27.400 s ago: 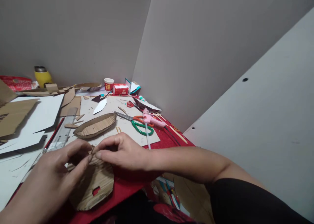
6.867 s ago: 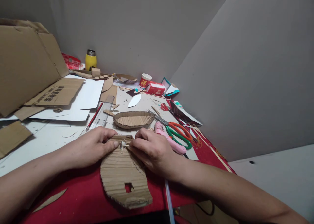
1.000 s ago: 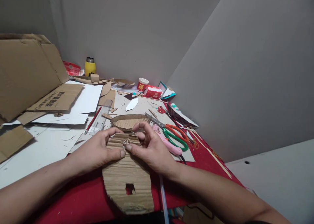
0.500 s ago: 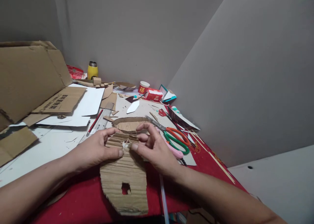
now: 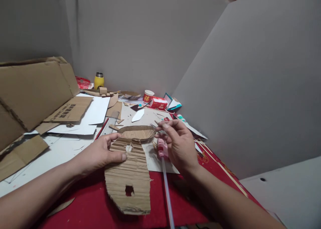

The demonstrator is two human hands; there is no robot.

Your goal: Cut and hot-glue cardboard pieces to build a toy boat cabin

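Observation:
My left hand grips the upper left edge of a corrugated cardboard piece, thumb on top. The piece has a square hole low down and a smaller opening near its top, where thin slivers cross. My right hand is raised to the right of the cardboard, apart from it, with fingertips pinched together. Something small and thin may be between them; I cannot make it out. Under that hand lies a pink glue gun with a clear glue stick sticking out towards me. A boat-shaped cardboard tray sits just beyond the cardboard piece.
Left stands a large cardboard box, with white sheets beside it. A ruler and a red pencil lie near my left hand. Farther back are a yellow bottle, a paper cup and a red box.
My right hand has left the cardboard's top opening and moved right, now covering most of the scissors. The left hand keeps its grip. The view has tilted up slightly.

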